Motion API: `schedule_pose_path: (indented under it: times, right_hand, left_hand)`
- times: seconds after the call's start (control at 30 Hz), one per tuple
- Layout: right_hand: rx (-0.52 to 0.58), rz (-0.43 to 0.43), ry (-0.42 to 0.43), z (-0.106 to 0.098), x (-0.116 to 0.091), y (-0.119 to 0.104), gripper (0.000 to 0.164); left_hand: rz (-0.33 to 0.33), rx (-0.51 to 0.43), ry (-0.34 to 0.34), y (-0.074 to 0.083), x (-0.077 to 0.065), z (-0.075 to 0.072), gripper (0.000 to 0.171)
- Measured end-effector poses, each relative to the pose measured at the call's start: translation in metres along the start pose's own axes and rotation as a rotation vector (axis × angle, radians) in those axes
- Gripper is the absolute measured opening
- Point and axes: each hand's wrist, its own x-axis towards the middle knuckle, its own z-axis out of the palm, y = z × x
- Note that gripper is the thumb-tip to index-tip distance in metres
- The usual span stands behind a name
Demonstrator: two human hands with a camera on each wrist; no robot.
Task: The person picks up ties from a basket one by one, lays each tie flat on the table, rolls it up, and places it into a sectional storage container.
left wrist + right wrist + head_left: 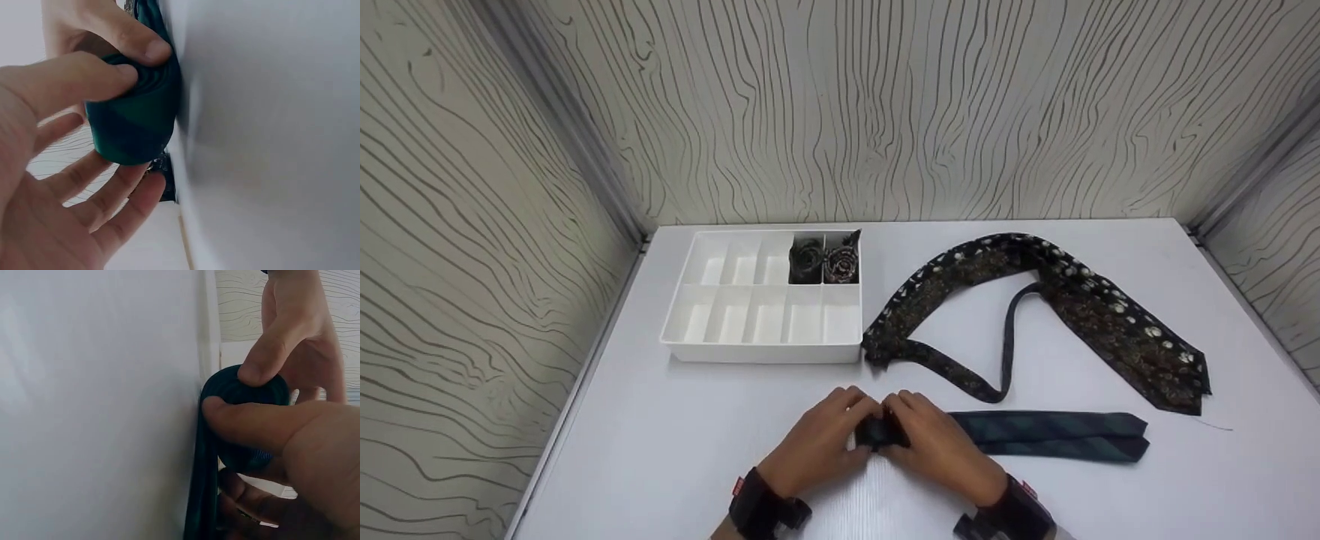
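A dark green and navy necktie point(1057, 435) lies partly rolled on the table. Its flat tail, folded with two pointed ends side by side, stretches to the right. My left hand point(825, 435) holds the roll point(132, 129) from the left, thumb on the coiled edge and fingers around the far side. From the right, my right hand point(934, 442) grips the same roll, its thumb pressed on the coil where the flat strip joins it. In the right wrist view the roll point(225, 382) stands on the table with its spiral edge towards the thumbs.
A white divided tray point(765, 353) stands behind my hands to the left. Two rolled dark ties point(807, 260) fill its back right compartments. A dark floral necktie point(1117, 322) curves loosely across the right side, one bend close against the tray's corner. Wood-grain panels point(885, 112) enclose the table.
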Motion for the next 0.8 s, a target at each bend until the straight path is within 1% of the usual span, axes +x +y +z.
schedule_pose_path:
  times: [0.07,0.13,0.27,0.33,0.53,0.63,0.7,0.8]
  right_hand:
    - [0.011,0.011,-0.008,0.0005,-0.0005,0.0003,0.054]
    - [0.025,0.012,-0.009,0.0006,-0.0010,0.0002,0.054]
    - [0.006,-0.007,0.017,-0.0002,-0.0022,-0.0003,0.047]
    - [-0.001,-0.004,0.026,-0.0011,-0.0033,-0.0007,0.046]
    - [0.072,0.004,0.013,-0.0028,-0.0060,-0.0011,0.044]
    - [0.080,0.007,0.016,-0.0027,-0.0064,-0.0005,0.046]
    - [0.088,0.009,0.018,-0.0028,-0.0064,0.0000,0.044]
    - [0.097,0.019,0.013,-0.0027,-0.0066,0.0013,0.040]
  left_hand:
    - [0.000,-0.007,-0.002,0.0004,0.0000,-0.0004,0.036]
    - [0.015,-0.009,0.001,0.0009,0.0003,-0.0007,0.031]
    - [0.021,-0.031,0.002,0.0026,0.0010,0.0003,0.034]
    - [0.024,-0.038,0.004,0.0036,0.0009,0.0012,0.036]
    - [0.041,-0.032,0.022,0.0057,0.0010,0.0012,0.038]
    - [0.043,-0.048,0.035,0.0062,0.0018,0.0012,0.036]
    - [0.061,-0.048,0.045,0.0066,0.0024,0.0013,0.033]
    - [0.070,-0.036,0.043,0.0075,0.0024,0.0014,0.035]
